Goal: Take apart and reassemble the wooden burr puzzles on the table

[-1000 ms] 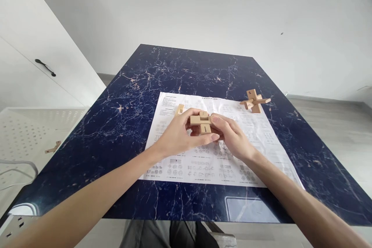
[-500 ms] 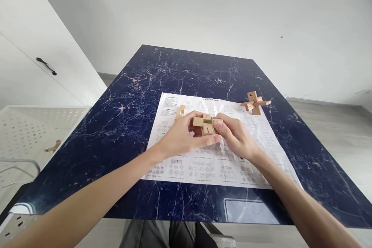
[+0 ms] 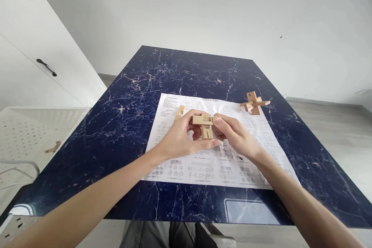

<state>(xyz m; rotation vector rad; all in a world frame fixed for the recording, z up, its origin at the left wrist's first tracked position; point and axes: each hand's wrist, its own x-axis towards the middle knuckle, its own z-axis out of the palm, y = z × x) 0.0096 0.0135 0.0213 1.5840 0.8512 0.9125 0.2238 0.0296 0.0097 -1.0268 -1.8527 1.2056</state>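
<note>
Both hands hold a small wooden interlocking puzzle (image 3: 204, 123) just above a white instruction sheet (image 3: 174, 162) on a dark blue marble table (image 3: 116, 124). My left hand (image 3: 180, 139) grips its left side, thumb under it. My right hand (image 3: 235, 135) pinches its right end. The lower block shows a black mark. A loose wooden piece (image 3: 179, 112) lies on the sheet just behind my left hand.
A finished wooden cross puzzle (image 3: 254, 103) with a "2" on top stands at the sheet's far right corner. A white perforated surface (image 3: 35, 128) at left carries a small wooden piece (image 3: 52, 148). White cabinet with a black handle (image 3: 45, 67) at far left.
The puzzle has been turned in my hands: the lower marked block now hangs down below the top bar. Both hands stayed in about the same place.
</note>
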